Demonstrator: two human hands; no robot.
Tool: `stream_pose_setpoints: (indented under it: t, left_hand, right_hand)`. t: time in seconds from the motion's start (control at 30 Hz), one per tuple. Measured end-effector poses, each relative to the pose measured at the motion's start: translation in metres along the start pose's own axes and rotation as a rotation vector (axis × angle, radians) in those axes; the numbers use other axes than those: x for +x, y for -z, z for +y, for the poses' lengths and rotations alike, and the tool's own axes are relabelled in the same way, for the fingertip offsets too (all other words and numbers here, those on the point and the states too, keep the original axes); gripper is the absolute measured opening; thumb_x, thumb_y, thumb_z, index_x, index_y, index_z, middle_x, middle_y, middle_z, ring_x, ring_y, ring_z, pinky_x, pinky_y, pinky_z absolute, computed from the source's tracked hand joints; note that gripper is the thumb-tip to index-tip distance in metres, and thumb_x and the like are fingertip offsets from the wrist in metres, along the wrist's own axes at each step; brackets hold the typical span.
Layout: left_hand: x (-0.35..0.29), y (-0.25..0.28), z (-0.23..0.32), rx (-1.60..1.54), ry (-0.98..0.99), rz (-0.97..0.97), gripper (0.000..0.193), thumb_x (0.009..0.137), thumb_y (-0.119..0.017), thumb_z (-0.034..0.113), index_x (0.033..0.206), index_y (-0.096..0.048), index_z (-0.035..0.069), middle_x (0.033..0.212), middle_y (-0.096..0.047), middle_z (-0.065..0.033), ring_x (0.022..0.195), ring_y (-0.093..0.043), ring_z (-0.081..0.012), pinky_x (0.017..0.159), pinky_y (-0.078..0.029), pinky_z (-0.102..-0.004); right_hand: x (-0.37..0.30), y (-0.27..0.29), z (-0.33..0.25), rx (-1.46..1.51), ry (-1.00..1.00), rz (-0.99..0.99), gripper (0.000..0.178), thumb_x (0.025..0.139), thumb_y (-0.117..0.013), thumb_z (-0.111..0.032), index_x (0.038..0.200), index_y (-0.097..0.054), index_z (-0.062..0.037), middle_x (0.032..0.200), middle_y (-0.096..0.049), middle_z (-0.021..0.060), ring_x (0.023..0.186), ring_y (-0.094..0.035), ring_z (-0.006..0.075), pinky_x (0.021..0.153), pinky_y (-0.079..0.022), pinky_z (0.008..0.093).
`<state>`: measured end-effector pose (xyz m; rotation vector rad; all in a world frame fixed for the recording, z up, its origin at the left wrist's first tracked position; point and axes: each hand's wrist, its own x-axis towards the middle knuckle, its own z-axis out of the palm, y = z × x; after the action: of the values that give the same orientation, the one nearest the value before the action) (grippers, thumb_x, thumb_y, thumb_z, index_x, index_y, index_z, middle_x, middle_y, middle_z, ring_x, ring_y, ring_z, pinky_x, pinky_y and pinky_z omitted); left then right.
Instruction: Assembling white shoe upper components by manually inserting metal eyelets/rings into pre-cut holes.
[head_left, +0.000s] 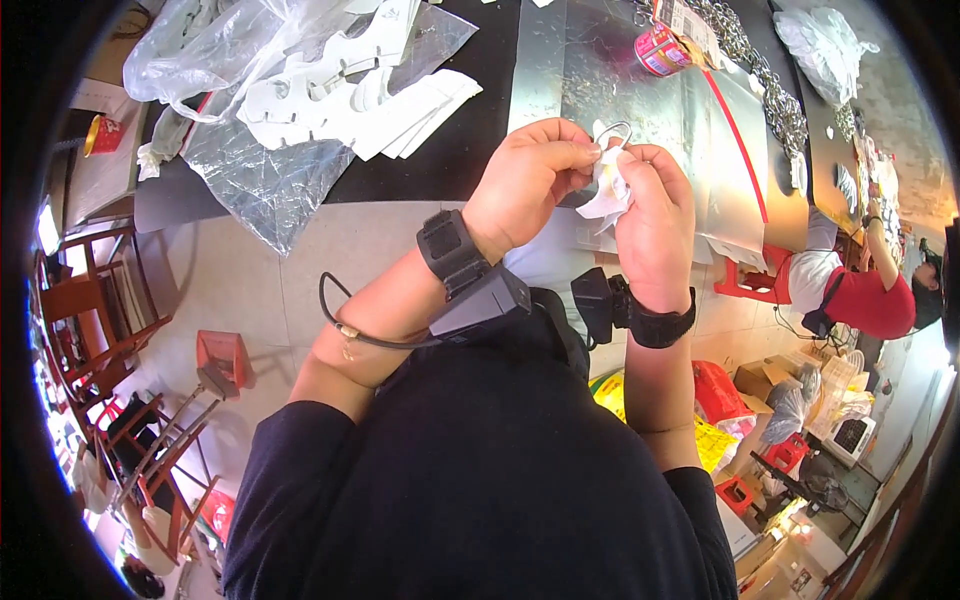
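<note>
Both hands meet at the front edge of the table. My left hand (522, 178) pinches its thumb and forefinger together at the upper left of a small, crumpled white piece, like paper or tissue (606, 192). My right hand (655, 225) is closed, its thumb and forefinger gripping the right side of the same piece. A thin curved metal loop (618, 127) sticks up between the fingertips; which hand holds it I cannot tell. To the left, flat white die-cut cards (425, 112) lie fanned over a clear plastic sheet (265, 190).
A clear plastic bag (215, 50) covers the far left of the table. A pink-red can (660, 50), metal chains (740, 45) and a red strip (735, 145) lie beyond my right hand. Another person in red (870, 295) works at the right, near a red stool (745, 280).
</note>
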<state>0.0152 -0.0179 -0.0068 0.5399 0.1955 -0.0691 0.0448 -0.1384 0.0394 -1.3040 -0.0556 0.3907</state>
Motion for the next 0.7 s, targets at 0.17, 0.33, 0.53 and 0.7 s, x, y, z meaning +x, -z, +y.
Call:
stream_pose_setpoints:
  t: [0.17,0.33,0.53,0.7]
  left_hand:
    - [-0.003,-0.009,-0.008,0.745,-0.339,0.143,0.009,0.083,-0.057,0.004,0.091,-0.054,0.0,0.079,-0.056,-0.0021,0.07,-0.053,-0.0068,0.06,-0.044,-0.0198]
    - [-0.004,-0.013,-0.002,0.899,-0.439,0.102,0.011,0.083,-0.059,0.006,0.091,-0.055,-0.001,0.077,-0.057,-0.0015,0.069,-0.054,-0.0054,0.058,-0.044,-0.0185]
    - [-0.003,-0.015,0.009,0.942,-0.3,0.116,0.01,0.082,-0.06,0.008,0.086,-0.057,-0.001,0.077,-0.058,-0.0019,0.065,-0.052,-0.0054,0.057,-0.043,-0.0193]
    - [-0.001,-0.008,0.005,0.68,-0.295,0.051,0.008,0.082,-0.059,0.006,0.086,-0.057,-0.001,0.079,-0.056,-0.003,0.065,-0.05,-0.0062,0.06,-0.042,-0.0196]
  right_hand:
    - [0.0,0.005,0.007,-0.001,0.037,0.024,0.007,0.084,-0.052,-0.005,0.088,-0.05,0.0,0.09,-0.057,0.0071,0.078,-0.052,0.01,0.07,-0.042,0.0232]
    - [0.003,0.007,0.014,-0.286,0.29,0.002,0.004,0.084,-0.049,-0.001,0.085,-0.047,0.0007,0.094,-0.055,0.0095,0.079,-0.051,0.0104,0.071,-0.043,0.0241]
    - [-0.006,0.001,0.01,-0.46,0.351,-0.014,0.004,0.084,-0.048,0.0,0.086,-0.045,0.0003,0.093,-0.055,0.0101,0.083,-0.05,0.0108,0.07,-0.044,0.0242]
    - [0.0,0.012,0.001,-0.085,0.155,-0.057,0.003,0.084,-0.049,-0.001,0.087,-0.049,0.0007,0.095,-0.057,0.0108,0.085,-0.052,0.0129,0.075,-0.043,0.0254]
